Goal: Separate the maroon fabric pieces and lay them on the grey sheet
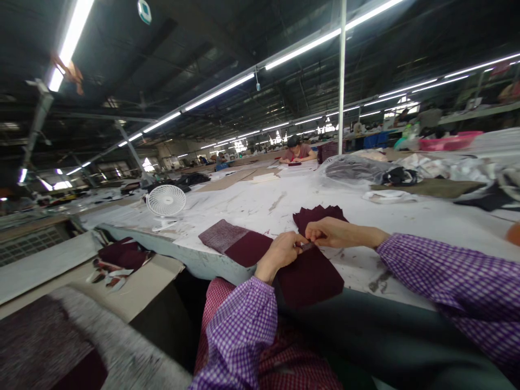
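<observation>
A dark maroon fabric piece (pixel 311 276) lies at the front edge of the white table, partly hanging over it. My left hand (pixel 284 250) pinches its upper edge. My right hand (pixel 327 233) meets it there, thumb and fingers pressed together on the same edge. Just behind the right hand lies a maroon pile with zigzag edges (pixel 317 215), partly covered by that hand. To the left of my left hand rests a folded maroon fabric stack (pixel 247 246) with a greyish speckled section at its left end.
A small white fan (pixel 166 201) stands at the table's left edge. Maroon scraps (pixel 124 257) lie on cardboard at the lower left. Clear plastic bags (pixel 351 168), cloth and a pink basin (pixel 450 141) sit at the right. A co-worker (pixel 298 150) leans over the table's far part.
</observation>
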The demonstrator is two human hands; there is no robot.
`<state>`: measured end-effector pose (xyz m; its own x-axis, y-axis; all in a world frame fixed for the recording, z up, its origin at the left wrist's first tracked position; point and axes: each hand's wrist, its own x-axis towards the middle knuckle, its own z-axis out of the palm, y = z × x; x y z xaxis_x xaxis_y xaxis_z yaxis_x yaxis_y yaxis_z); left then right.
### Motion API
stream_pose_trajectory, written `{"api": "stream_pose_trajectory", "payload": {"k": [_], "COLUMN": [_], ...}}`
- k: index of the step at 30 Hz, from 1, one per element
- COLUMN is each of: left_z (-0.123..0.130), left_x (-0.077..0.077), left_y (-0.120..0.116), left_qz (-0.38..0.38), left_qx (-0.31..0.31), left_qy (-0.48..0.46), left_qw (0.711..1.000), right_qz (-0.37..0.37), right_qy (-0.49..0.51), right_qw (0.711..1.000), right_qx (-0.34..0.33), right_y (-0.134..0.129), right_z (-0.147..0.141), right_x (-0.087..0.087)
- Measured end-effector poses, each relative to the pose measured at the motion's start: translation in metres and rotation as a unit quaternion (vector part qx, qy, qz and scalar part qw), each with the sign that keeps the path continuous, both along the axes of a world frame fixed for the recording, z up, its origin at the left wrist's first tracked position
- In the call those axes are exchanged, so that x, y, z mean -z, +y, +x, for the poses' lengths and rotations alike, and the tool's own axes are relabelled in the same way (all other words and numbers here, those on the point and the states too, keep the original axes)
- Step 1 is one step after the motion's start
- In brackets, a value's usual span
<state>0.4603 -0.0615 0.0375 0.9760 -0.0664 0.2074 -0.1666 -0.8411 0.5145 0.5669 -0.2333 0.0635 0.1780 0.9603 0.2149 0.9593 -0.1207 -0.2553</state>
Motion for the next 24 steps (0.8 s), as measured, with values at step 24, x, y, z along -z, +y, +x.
{"api": "stream_pose_trajectory", "payload": {"k": [24], "left_z": [-0.009], "left_x": [0.016], "left_y": [-0.008], "left_qz": [0.178], "left_qx": [-0.009], "left_qy": [-0.139], "left_qw": [0.974], "right_qz": [-0.03], "right_qy": [-0.344], "right_qw": [0.937], "right_qx": [-0.054], "right_y": [-0.013], "right_z": [0.003], "right_x": [0.011]}}
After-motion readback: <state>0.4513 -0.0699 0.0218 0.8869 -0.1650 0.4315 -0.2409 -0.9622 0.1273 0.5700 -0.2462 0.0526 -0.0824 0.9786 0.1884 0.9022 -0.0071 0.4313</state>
